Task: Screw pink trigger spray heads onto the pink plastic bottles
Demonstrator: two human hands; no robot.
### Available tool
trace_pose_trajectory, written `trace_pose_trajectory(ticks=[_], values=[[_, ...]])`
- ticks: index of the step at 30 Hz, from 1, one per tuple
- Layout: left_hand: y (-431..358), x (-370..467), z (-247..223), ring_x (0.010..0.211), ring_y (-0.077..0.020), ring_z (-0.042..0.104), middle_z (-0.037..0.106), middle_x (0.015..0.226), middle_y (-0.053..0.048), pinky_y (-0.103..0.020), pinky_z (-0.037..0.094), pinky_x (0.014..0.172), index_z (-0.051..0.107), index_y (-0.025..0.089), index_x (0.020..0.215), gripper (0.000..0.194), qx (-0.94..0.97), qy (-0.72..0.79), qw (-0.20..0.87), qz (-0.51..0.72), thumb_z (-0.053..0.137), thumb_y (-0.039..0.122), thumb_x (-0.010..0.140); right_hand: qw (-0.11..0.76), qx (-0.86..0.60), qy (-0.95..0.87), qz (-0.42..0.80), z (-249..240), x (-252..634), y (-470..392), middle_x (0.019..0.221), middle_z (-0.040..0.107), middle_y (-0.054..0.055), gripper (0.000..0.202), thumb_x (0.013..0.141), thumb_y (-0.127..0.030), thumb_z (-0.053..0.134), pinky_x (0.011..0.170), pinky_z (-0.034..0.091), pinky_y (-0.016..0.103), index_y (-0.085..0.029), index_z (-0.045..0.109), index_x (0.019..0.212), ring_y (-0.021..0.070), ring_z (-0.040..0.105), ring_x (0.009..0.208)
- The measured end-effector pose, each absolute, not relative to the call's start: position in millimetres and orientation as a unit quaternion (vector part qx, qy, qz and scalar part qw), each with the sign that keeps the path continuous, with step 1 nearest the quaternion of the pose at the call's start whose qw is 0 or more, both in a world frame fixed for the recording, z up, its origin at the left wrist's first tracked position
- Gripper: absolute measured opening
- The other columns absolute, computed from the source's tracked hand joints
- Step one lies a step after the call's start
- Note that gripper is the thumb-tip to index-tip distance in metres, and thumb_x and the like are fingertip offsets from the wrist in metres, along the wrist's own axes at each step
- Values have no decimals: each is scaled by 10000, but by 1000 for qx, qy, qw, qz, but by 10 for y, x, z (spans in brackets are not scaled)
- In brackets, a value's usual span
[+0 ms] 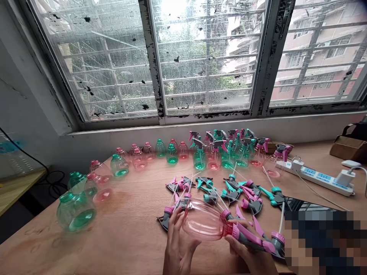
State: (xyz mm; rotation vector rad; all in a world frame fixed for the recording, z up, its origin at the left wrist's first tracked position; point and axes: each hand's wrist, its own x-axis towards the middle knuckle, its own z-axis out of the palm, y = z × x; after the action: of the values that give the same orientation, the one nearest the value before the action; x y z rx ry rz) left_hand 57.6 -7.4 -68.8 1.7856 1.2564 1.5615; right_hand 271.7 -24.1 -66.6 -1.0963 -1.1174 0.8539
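A clear pink bottle (pixel 204 220) lies sideways in the air above the front of the table, its neck to the right. My left hand (pixel 178 242) is closed round its base, fingers behind and thumb below. At the neck, my right hand (pixel 248 250) grips a grey and pink trigger spray head (pixel 252 237), whose pink collar meets the bottle's mouth. Whether the collar is fully screwed on, I cannot tell. Just behind my hands lie several loose spray heads with thin tubes, some pink and grey (pixel 252 206), others teal and grey (pixel 210 195).
Open pink bottles (pixel 140 159) and green bottles (pixel 76 214) line the table's left and back. Several bottles with spray heads (pixel 200 158) stand back centre. To the right are a power strip (pixel 315 177), a brown bag (pixel 349 147) and a blurred-out patch. Windows rise behind.
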Motion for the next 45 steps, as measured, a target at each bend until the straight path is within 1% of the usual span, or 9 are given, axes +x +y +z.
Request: trace_pose_trajectory(ticks=[3,8,18,23,27,31,34,38,45], values=[[-65,582,-741,1442,-317,465,552,1503,-90,-517,378,1206,532,334,1404,505,655,458,219,560,642,471,931,625,-463,-498,383,-697,2766,-230,574,642,-56,232,796,-428,802,486,588,256,-285,733,966,194,653,488],[-86,593,-731,1398,-360,512,608,1447,-136,-549,401,1180,495,274,1442,721,656,477,222,541,706,594,832,576,-465,-548,389,-697,2840,-217,647,683,-38,190,839,-357,778,525,608,254,-277,711,999,196,694,538],[-61,503,-643,1409,-311,519,601,1482,-68,-498,380,1217,538,334,1410,536,656,460,245,546,681,451,907,645,-463,-475,378,-650,2703,-268,541,620,-57,289,753,-445,846,429,565,230,-255,751,949,185,651,470],[-69,542,-733,1396,-374,518,604,1463,-122,-546,388,1201,532,270,1410,806,630,487,264,545,790,618,730,625,-456,-493,399,-686,2741,-250,709,725,-18,267,748,-369,859,438,568,223,-259,744,964,172,674,496],[-69,556,-704,1367,-363,552,618,1428,-146,-525,397,1197,528,245,1392,709,597,466,325,567,707,618,817,636,-452,-473,410,-697,2705,-241,762,733,-19,268,726,-378,876,441,570,198,-272,759,942,151,671,504],[-55,570,-673,1474,-360,415,520,1525,-130,-524,348,1227,544,272,1402,645,631,452,255,576,718,548,846,643,-449,-474,400,-698,2697,-247,583,646,-63,247,747,-375,866,430,543,183,-278,757,947,144,633,464],[-46,572,-683,1485,-360,394,449,1579,-118,-551,359,1214,559,302,1388,579,653,446,206,576,716,500,867,651,-443,-475,392,-692,2699,-252,634,683,-49,249,758,-390,858,432,538,176,-278,756,955,134,632,463],[-62,570,-674,1463,-373,420,490,1550,-109,-583,350,1209,534,328,1412,671,653,441,218,576,744,558,818,645,-455,-471,395,-678,2685,-256,771,744,-19,281,733,-433,867,428,567,195,-281,757,942,140,659,468],[-109,563,-580,1450,-370,441,503,1542,-95,-535,362,1214,628,325,1344,540,630,449,264,576,727,521,850,637,-455,-482,393,-680,2711,-254,692,723,-31,240,751,-371,857,424,548,195,-293,763,958,149,642,469]])
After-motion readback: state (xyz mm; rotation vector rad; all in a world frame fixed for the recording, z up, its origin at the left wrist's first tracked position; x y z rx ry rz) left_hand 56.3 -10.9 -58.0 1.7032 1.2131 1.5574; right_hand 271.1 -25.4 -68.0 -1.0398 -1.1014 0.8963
